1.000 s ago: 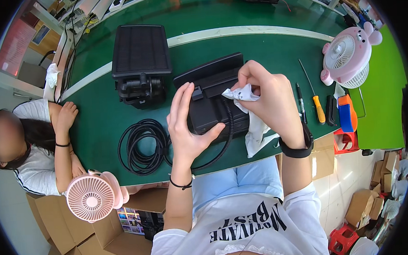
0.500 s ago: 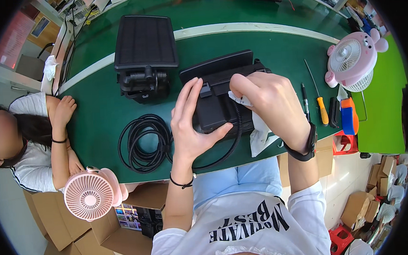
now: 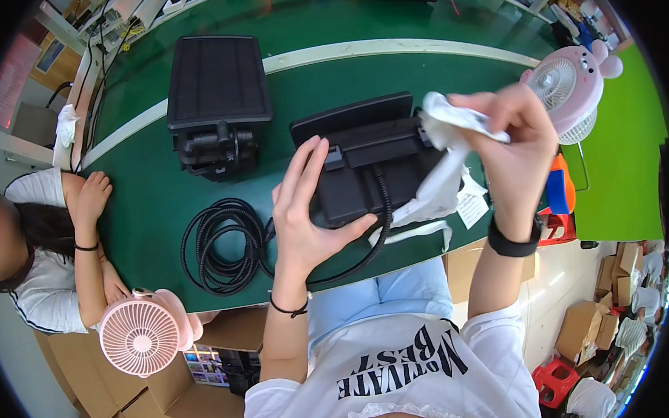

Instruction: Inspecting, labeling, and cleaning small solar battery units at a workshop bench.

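In front of me on the green table lies a black box-shaped device with a flat panel tilted up behind it. A ribbed black cable runs from its front. My left hand grips the device's left end, fingers on top and thumb along the near edge. Raised over its right end, my right hand pinches a crumpled white cloth that hangs down toward the table. White strips and a printed paper slip lie beside the device. The coiled black cable rests left of my left hand.
A second black device with a solar panel stands at the back left. A pink fan sits at the near left edge, beside a seated person. Another pink fan and an orange-and-blue tape dispenser are on the right.
My right hand has lifted off the device and moved right with the cloth, uncovering the device's right side. My left hand keeps its hold. The whole view has shifted slightly.
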The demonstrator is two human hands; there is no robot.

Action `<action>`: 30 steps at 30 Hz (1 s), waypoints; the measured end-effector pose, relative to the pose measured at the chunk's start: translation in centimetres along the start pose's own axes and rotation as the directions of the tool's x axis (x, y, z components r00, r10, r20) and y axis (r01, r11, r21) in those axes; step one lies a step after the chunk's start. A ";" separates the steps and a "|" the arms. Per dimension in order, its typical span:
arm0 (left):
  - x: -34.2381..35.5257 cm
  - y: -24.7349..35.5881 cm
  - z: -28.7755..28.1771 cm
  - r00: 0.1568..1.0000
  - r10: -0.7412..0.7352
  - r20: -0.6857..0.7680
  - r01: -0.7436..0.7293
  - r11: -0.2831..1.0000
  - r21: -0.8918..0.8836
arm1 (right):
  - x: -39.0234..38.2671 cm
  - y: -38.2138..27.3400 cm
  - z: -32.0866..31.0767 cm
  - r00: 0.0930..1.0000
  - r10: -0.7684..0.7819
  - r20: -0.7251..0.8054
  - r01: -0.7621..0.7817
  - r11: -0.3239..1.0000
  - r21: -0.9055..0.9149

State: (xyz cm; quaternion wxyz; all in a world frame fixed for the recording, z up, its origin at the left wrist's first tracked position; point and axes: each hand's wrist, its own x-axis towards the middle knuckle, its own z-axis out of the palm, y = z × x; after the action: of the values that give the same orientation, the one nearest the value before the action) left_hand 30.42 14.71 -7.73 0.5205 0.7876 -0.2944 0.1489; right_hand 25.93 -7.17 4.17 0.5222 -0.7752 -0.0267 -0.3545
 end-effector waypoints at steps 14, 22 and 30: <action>-0.2 -0.8 0.2 0.997 0.066 -0.044 -0.067 0.998 -0.018 | -6.9 5.8 -7.5 0.919 0.336 0.206 -0.372 0.567 0.735; -0.5 -1.2 0.1 0.986 0.072 -0.151 -0.044 0.982 0.186 | -9.8 5.8 -5.7 0.966 0.256 0.021 -0.253 0.963 -0.090; -1.1 -1.5 0.3 0.984 0.100 -0.145 -0.059 0.964 0.259 | -14.7 4.0 -4.8 0.868 0.200 0.455 0.117 0.807 -0.579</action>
State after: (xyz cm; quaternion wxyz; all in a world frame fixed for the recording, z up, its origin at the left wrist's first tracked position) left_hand 30.43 15.20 -9.55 0.4305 0.8210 -0.2624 0.2677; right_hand 14.08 -8.08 -6.50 0.2390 -0.9628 -0.0309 -0.1223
